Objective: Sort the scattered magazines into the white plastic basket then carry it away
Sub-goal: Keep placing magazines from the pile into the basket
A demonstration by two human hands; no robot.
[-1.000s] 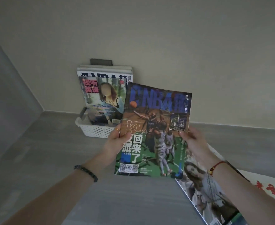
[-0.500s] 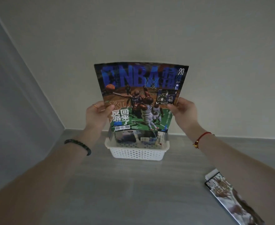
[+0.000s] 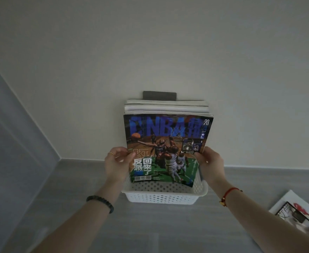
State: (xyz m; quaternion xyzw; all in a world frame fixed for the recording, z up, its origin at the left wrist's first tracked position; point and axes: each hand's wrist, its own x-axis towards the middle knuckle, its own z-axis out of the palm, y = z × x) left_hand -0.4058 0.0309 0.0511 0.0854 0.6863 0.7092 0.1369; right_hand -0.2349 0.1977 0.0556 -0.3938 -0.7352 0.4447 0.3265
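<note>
Glossy basketball magazine (image 3: 165, 143) is upright, with its lower edge inside the white plastic basket (image 3: 161, 198). It sits in front of other upright magazines (image 3: 166, 106) showing matte white page edges. Left hand (image 3: 116, 162) pinches the left edge, thumb on the cover; right hand (image 3: 211, 161) pinches the right edge the same way. Basket: rectangular, perforated walls, rolled rim, on a smooth grey floor (image 3: 150, 230) by the wall. Loose magazines (image 3: 299, 214) lie flat, well apart to the right.

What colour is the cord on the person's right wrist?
Red. The wrist cord shows clearly in the head view, the only one here.
</note>
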